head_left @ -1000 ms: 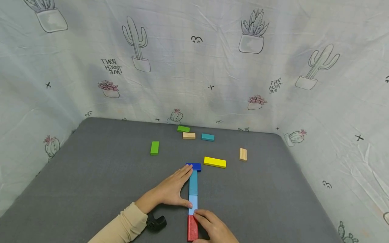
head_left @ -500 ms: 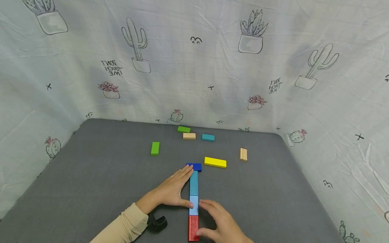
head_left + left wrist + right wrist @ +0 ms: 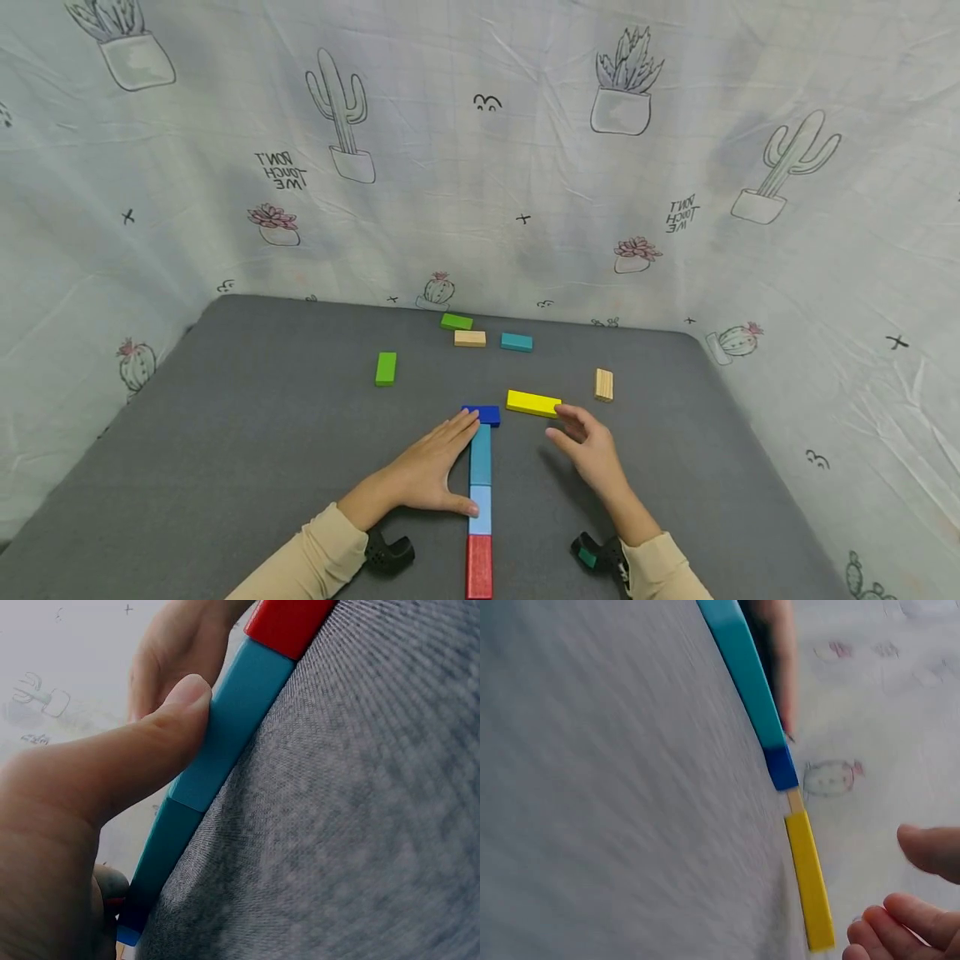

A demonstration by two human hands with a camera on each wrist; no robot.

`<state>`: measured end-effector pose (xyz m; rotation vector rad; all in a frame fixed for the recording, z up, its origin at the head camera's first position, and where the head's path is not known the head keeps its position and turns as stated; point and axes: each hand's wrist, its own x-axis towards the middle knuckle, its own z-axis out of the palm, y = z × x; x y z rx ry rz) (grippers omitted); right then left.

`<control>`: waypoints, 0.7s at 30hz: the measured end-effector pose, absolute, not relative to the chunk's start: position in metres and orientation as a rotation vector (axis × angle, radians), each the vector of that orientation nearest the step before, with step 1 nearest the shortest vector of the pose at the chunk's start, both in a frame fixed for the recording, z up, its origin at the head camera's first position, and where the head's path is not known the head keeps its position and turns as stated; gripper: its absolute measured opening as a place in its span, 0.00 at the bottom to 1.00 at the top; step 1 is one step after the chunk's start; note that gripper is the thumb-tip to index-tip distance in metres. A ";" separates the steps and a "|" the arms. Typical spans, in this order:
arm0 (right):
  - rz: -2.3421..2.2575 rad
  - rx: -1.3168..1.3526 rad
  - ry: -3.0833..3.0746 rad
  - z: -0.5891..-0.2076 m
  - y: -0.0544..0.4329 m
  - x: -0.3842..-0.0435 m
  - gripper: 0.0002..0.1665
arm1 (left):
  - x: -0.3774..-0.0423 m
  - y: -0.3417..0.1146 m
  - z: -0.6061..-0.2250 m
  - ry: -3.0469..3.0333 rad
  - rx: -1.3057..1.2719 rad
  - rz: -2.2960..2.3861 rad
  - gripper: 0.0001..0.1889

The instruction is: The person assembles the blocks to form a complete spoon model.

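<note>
While the back and both sides of the space are being enclosed by a pale, creased sheet, potted cacti, succulents and short lettering are being shown across it in drawn outline, some flowers being picked out in pink. Below, a dark grey bench is being bordered by the sheet at its far edge, its far corners rounded; a fine woven texture is being revealed in the left wrist view. Along the middle of its near half, a straight row is being formed, end to end, by a red block, a light blue block and a teal block, a dark blue block lying crosswise at the far end. On the hands, beige sleeves are being worn to the wrists. The left hand is being held wide, fingers straight, its fingertips being rested on the dark blue block and its thumb on the light blue block. The right hand is being held above the bench, thumb and loosely bent fingers parted, nothing being gripped. Just beside it, a long yellow block is being supported by the bench; whether it is being touched cannot be told. Farther back, smaller blocks are being carried: two green ones, two wooden ones and a small teal one.
</note>
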<state>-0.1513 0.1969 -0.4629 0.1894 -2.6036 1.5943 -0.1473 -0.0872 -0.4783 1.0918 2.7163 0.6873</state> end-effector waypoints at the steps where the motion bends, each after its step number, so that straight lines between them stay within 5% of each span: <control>1: 1.589 0.161 -2.603 -0.464 0.199 -0.156 0.29 | -0.147 -0.087 -0.479 2.714 1.090 0.689 0.62; 12: 1.533 0.037 -2.726 -0.470 0.211 -0.190 0.33 | -0.149 -0.087 -0.480 2.718 1.087 0.688 0.62; 21: 1.165 0.192 -2.809 -0.485 0.212 -0.197 0.26 | -0.148 -0.087 -0.481 2.709 1.086 0.691 0.62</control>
